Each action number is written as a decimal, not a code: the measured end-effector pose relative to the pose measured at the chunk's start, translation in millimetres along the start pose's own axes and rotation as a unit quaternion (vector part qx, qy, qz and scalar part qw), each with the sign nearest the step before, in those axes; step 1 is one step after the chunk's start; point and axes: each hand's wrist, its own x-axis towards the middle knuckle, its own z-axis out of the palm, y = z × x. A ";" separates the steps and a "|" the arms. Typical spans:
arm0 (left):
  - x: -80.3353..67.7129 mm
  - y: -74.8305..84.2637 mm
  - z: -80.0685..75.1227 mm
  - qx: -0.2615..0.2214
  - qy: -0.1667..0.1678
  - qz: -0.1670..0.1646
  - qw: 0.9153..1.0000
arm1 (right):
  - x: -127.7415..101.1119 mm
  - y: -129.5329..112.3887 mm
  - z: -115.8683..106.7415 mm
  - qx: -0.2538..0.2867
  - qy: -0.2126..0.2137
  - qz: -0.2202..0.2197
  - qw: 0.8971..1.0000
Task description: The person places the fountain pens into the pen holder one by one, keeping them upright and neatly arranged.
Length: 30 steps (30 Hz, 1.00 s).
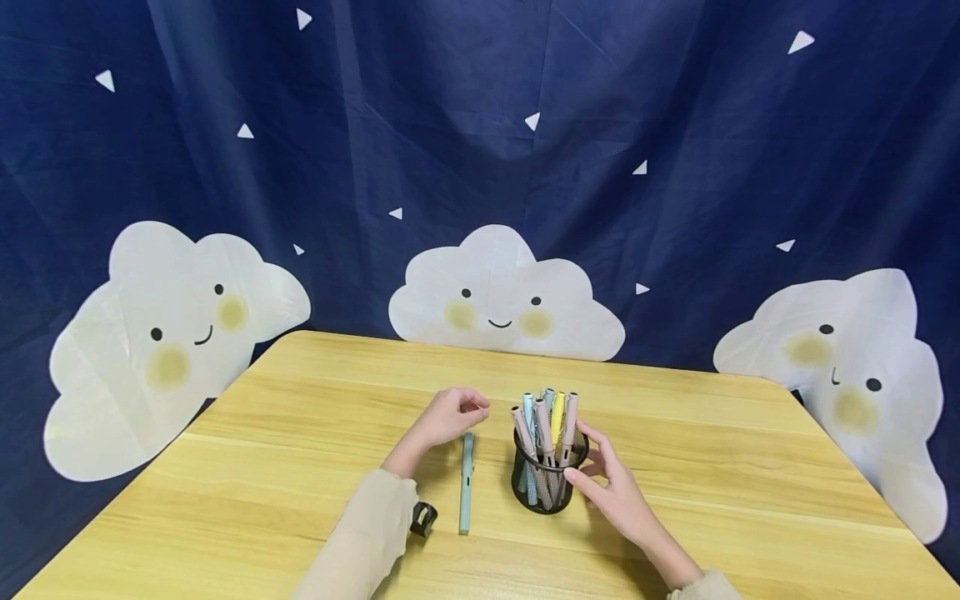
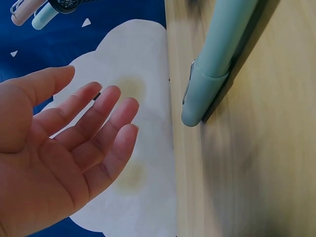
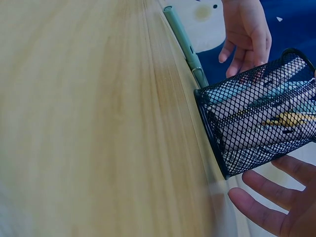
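Left hand (image 1: 450, 414) hovers empty, fingers relaxed, above the teal pen (image 1: 467, 482); right hand (image 1: 611, 492) cups the mesh pen holder (image 1: 547, 479) with loose fingers.

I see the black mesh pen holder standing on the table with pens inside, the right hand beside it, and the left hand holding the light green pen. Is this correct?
Not quite: the left hand holds nothing. The light green pen lies flat on the table, apart from the empty palm, as the left wrist view shows. The rest stands: the black mesh pen holder is upright with pens inside, and the right hand is beside it.
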 end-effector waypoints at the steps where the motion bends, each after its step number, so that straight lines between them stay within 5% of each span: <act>1: 0.1 0.0 -0.2 0.001 -0.004 -0.002 1.000 | 0.6 3.8 -0.1 0.002 0.000 0.002 1.000; 10: -0.3 1.4 -1.2 0.016 -0.032 -0.024 0.999 | 0.1 1.3 -0.9 -0.002 -0.001 0.003 1.000; 20: -1.9 1.6 -2.3 -0.009 -0.061 -0.057 0.996 | -5.6 -30.5 -0.4 -0.013 0.000 -0.002 1.000; 30: -4.4 1.3 -3.3 0.005 -0.084 -0.064 0.994 | -5.2 -27.8 0.1 -0.010 0.002 -0.004 1.000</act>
